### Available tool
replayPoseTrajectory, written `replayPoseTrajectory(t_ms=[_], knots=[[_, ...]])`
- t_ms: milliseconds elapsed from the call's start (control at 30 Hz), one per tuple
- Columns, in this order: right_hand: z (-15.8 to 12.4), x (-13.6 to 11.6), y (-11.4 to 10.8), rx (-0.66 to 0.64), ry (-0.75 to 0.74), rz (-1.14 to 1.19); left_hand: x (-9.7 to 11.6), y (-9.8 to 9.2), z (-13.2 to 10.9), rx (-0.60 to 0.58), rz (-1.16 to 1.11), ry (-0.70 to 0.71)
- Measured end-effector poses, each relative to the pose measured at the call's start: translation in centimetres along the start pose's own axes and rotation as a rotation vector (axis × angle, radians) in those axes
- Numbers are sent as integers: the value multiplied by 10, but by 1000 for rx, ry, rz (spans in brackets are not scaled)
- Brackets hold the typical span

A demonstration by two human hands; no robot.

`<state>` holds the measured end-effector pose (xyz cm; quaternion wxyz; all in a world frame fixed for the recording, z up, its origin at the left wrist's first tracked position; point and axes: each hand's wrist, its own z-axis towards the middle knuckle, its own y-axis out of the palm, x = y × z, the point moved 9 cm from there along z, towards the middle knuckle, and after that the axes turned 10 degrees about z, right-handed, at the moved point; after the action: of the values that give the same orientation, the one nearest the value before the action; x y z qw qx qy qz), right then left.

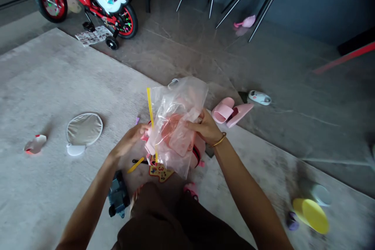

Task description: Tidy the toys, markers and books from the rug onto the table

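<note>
The grey rug (58, 78) lies broadly across the frame. Above it, at the centre, is the clear plastic bag (183, 95): I judge it light, soft and slippery, easily crumpled, though not very fragile. The right hand (208, 128), right of centre, pinches the bag's near side between thumb and fingers. The left hand (134, 136), left of centre, meets the opposite side; whether its fingers grasp anything, I cannot tell. The yellow strip (150, 105) along the left edge would probably be the firmer place to hold.
</note>
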<state>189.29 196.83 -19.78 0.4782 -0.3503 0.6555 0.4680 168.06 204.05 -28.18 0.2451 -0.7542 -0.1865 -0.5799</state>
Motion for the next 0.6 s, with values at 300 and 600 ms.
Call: replayPoseTrajectory(t_ms=[300,600], knots=[[-11,15,28,-276,81,-207,61,4,36,285,-346,116],[-29,12,-18,-304,48,-368,77,29,37,-293,-103,261]])
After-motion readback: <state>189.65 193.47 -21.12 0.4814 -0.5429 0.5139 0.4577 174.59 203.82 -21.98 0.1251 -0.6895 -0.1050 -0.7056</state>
